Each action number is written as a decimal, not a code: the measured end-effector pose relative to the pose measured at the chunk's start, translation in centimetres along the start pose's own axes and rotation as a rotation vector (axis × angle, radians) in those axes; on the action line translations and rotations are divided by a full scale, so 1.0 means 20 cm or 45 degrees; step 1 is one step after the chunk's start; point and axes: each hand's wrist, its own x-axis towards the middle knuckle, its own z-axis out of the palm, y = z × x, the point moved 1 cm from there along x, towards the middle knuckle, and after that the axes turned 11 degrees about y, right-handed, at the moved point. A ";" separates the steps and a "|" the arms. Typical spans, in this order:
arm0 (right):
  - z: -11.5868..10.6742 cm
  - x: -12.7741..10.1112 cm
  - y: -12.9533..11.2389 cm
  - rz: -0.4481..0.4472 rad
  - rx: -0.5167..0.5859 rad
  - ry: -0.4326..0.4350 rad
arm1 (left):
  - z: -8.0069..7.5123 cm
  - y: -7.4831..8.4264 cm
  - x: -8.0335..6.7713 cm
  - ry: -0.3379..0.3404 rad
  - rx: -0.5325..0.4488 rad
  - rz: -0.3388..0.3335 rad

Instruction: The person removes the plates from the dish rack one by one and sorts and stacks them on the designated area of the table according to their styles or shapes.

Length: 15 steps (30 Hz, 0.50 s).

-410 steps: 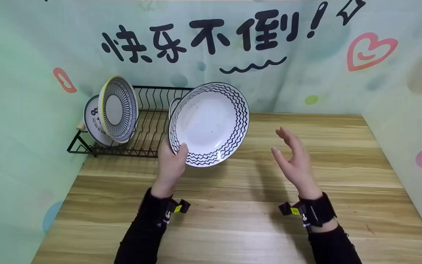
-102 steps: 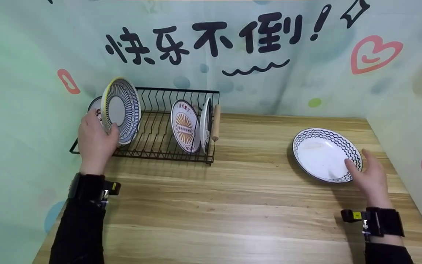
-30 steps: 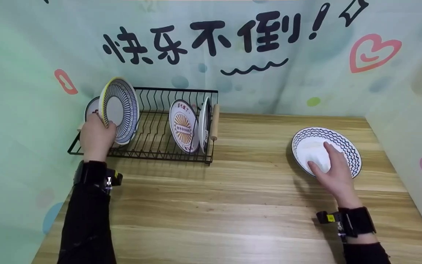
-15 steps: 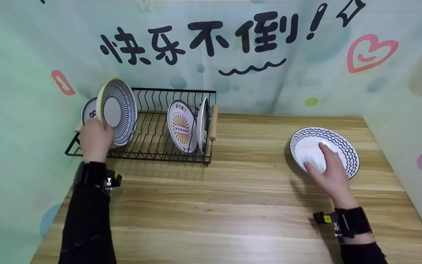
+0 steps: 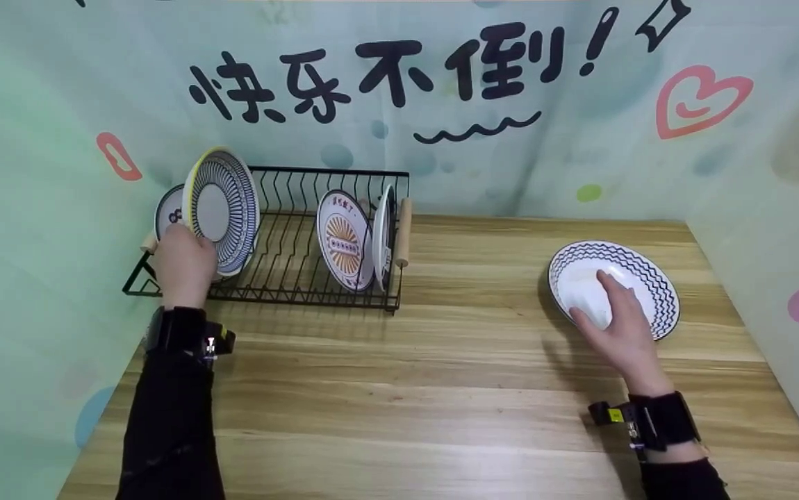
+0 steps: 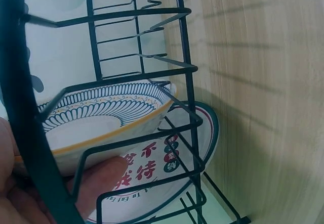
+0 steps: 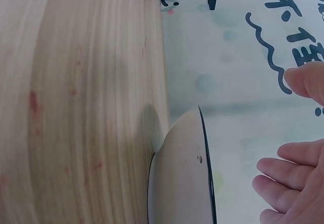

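My left hand [image 5: 183,260] pinches the lower left rim of a yellow-rimmed bowl [image 5: 213,212] with blue stripes, which stands on edge in a black dish rack [image 5: 288,301]. In the left wrist view, fingers [image 6: 104,181] lie behind the bowl [image 6: 83,130], and a plate with red characters [image 6: 147,173] leans beyond it. My right hand [image 5: 625,333] hovers over a shallow white dish with a black zigzag border [image 5: 660,305], thumb and fingers spread, holding nothing. The right wrist view has that dish [image 7: 182,178] on the table, apart from the hand [image 7: 296,178].
A plate with an orange sunburst [image 5: 345,243] and another plate seen edge-on [image 5: 382,239] stand at the rack's right end, beside its wooden handle [image 5: 404,232]. The wooden table [image 5: 399,403] meets printed cloth walls [image 5: 441,160] at the back and sides.
The zigzag dish, earlier in my left hand, now lies on the table at right. My left hand has taken the bowl's rim. My right hand has left the dish's right rim, moving left above it.
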 end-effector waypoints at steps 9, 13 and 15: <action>0.04 0.00 -0.04 -0.052 0.039 -0.001 | 0.01 0.01 -0.01 0.003 -0.035 -0.034; 0.05 0.00 -0.05 -0.046 0.048 -0.020 | 0.01 0.01 -0.02 0.010 -0.066 -0.060; 0.05 0.00 -0.05 -0.043 0.054 -0.025 | 0.01 0.01 -0.02 0.019 -0.076 -0.066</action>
